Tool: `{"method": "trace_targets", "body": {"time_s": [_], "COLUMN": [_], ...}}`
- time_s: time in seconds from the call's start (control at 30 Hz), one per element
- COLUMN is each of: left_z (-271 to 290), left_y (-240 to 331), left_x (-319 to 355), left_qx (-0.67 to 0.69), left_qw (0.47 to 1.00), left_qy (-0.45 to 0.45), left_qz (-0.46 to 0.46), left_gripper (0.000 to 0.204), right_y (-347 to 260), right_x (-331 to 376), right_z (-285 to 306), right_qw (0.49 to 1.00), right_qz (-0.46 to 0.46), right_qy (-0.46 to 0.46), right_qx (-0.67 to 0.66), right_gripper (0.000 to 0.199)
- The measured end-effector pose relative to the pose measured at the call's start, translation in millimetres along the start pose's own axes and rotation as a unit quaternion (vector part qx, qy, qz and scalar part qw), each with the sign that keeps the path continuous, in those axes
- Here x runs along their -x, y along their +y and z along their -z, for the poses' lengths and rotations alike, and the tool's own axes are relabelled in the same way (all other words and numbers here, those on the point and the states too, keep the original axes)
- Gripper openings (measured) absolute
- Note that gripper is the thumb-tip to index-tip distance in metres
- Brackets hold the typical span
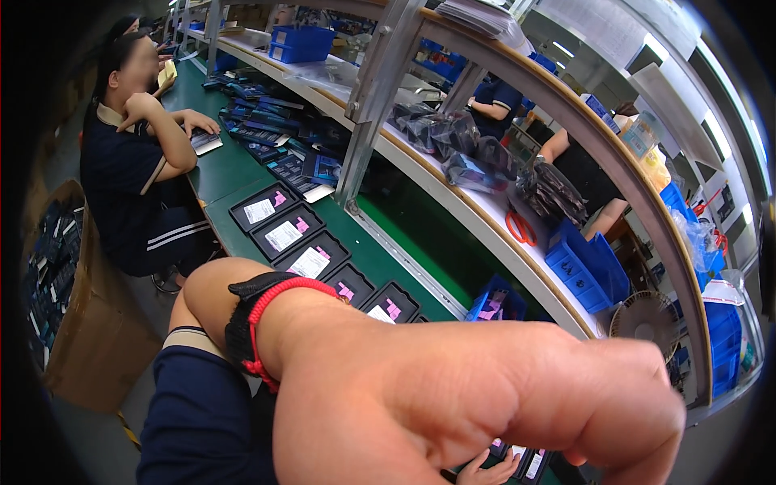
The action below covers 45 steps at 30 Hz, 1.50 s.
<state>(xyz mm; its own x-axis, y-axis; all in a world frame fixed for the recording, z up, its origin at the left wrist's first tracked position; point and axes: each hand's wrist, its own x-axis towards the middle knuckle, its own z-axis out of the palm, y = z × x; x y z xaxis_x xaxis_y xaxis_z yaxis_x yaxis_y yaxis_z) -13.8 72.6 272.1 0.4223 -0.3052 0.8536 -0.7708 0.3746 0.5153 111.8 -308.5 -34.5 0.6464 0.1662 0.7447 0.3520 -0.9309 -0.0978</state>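
Observation:
My left hand (485, 396) is raised very close to the camera and fills the lower middle. Its fingers curl inward at the right; their tips, and anything between them, are hidden. A red cord bracelet (255, 331) and a black band circle that wrist. At the bottom edge, partly covered by my left hand, the fingers of my right hand (487, 471) show spread apart beside dark trays with white labels and pink pieces. More black trays (325, 240) of this kind lie in a row along the green bench (229, 217), partly behind my left arm.
Dark blue printed boxes (259, 121) are heaped farther along the bench, where a co-worker (121, 170) sits. A metal-framed shelf holds dark bagged items (449, 133), orange-handled scissors (521, 229) and a blue bin (586, 271). A full cardboard box (105, 339) stands at left. Other people work beyond the shelf.

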Motion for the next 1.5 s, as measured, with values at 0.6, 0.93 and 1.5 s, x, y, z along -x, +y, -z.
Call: {"method": "trace_targets", "body": {"time_s": [0.6,0.93,1.5], "left_z": [40,-2,0], "left_y": [-133,-187,-190], "left_x": [131,249,241], "left_qx": [-0.137,0.394,0.321], "left_qw": [0.937,0.756,0.781], "left_qy": [0.167,0.478,0.489], "left_qz": [0.274,0.211,0.220], "left_gripper": [0.016,0.039,0.040], "right_y": [-20,-24,-24], "right_x": [-16,-18,-26], "right_z": [1,15,10], "right_qw": [0.993,0.990,0.989], "right_qz": [-0.107,-0.123,-0.117], "right_qy": [-0.029,-0.046,-0.076], "right_qx": [-0.033,-0.053,-0.047], "right_gripper": [0.052,0.053,0.045]}}
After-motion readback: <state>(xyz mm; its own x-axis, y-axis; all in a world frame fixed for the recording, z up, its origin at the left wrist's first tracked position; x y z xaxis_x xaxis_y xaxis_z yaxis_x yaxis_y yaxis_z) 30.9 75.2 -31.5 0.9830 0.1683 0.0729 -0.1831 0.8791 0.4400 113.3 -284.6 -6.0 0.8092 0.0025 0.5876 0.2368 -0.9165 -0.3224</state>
